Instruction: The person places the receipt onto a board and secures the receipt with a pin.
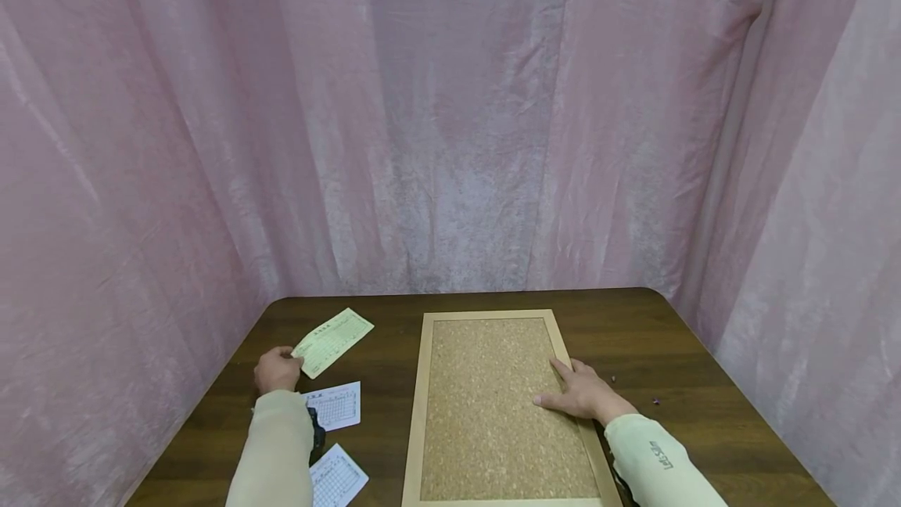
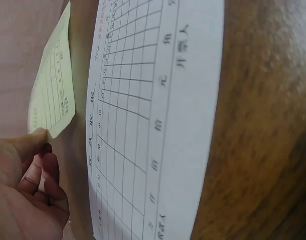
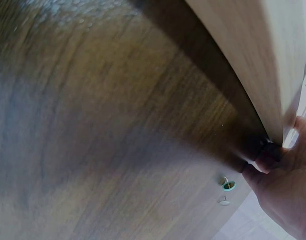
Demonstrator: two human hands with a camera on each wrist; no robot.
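Note:
My left hand (image 1: 277, 371) pinches the near left corner of a pale green printed slip (image 1: 334, 341) between thumb and finger. In the left wrist view the slip stands tilted, its far part over the table. Just below that hand lies a white printed form (image 2: 137, 115) with a grid. My right hand (image 1: 579, 393) rests on the right side of a cork board (image 1: 493, 413) with a light wooden frame. Its thumb and one finger lie spread over the cork; other fingers reach down beside the frame (image 3: 260, 65) in the right wrist view.
Another white form (image 1: 338, 478) lies nearer me, beside the left forearm. Right of the board, a green thumbtack (image 3: 228, 186) and a pale one (image 3: 224, 202) stand point up on the dark wooden table (image 1: 704, 444). Pink curtains (image 1: 464, 116) hang behind and at both sides.

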